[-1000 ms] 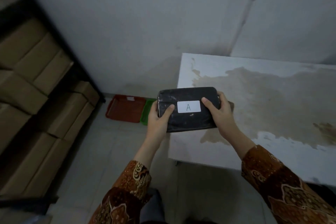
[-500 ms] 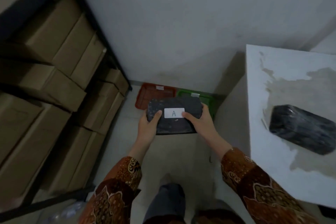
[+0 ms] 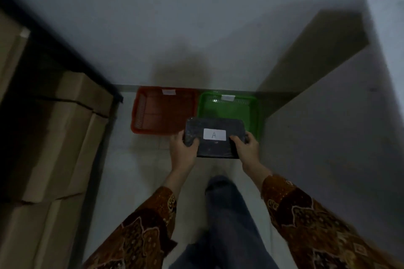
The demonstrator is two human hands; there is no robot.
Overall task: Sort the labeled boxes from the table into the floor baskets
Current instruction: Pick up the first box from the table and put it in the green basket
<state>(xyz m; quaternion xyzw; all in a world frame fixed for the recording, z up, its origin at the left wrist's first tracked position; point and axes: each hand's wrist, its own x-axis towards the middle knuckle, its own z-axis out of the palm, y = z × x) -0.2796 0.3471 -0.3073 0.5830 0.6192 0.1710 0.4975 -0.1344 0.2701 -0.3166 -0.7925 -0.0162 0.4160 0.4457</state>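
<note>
**Two hands bring box "A" over the floor baskets**

Both hands now carry the black wrapped box (image 3: pixel 213 137) above the floor, at the near edges of two baskets set side by side against the wall. A second ago it was still over the desk; half a second ago it was on its way off it, with a second dark box left lying on the desk top. Only the desk's pale edge (image 3: pixel 384 28) shows now, off to the box's right. That puts this round past the pick-up and at the point of choosing a basket.

The left hand (image 3: pixel 182 150) clasps the box's left end and the right hand (image 3: pixel 246 148) its right end, thumbs on top. The box lies flat, long axis running left to right, parallel to the wall. Its white label (image 3: pixel 214 134) faces up, the letter upright to the carrier.

The red basket (image 3: pixel 140 113) sits beyond and left of the box, the green basket (image 3: pixel 254 111) beyond and right. Each has a small tag on its far rim, too blurred to read.
</note>
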